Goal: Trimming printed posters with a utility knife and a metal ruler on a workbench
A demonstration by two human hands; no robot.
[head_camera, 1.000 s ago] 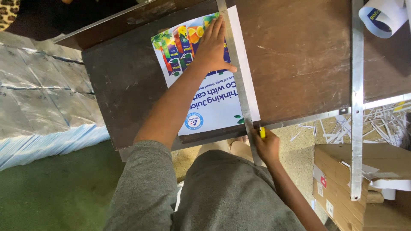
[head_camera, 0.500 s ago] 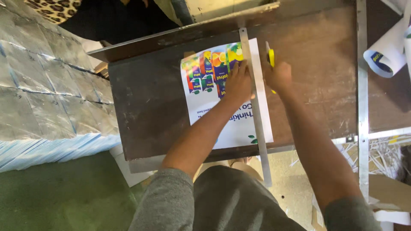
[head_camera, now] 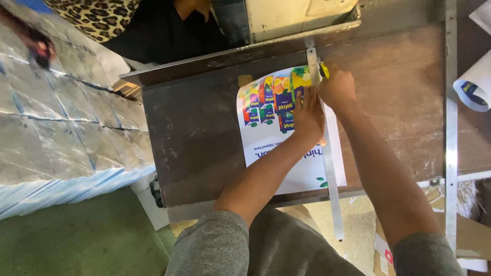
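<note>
A printed poster lies flat on a dark brown table. A long metal ruler lies across the poster near its right side, running from the far edge of the table to past the near edge.

The left hand is spread open with the fingers flat. It holds nothing; it presses down on the poster and the ruler. The right hand is curled tight around a small yellow cutter, right beside the ruler at the far end of the poster.

The cutter sits at the far end of the ruler, so the cut looks either just started or just finished; I cannot tell which. A thin white strip of the poster shows on the right of the ruler. It has not been taken away.

The poster is white with bright pictures of juice boxes and fruit at the far end, in orange, blue, green and red. Blue words run across the white part. A small green leaf mark sits near the bottom corner.

A rolled-up paper with a blue mark lies on the right. Brown cardboard boxes sit below the table. Shiny wrapped packs are stacked on the left.
</note>
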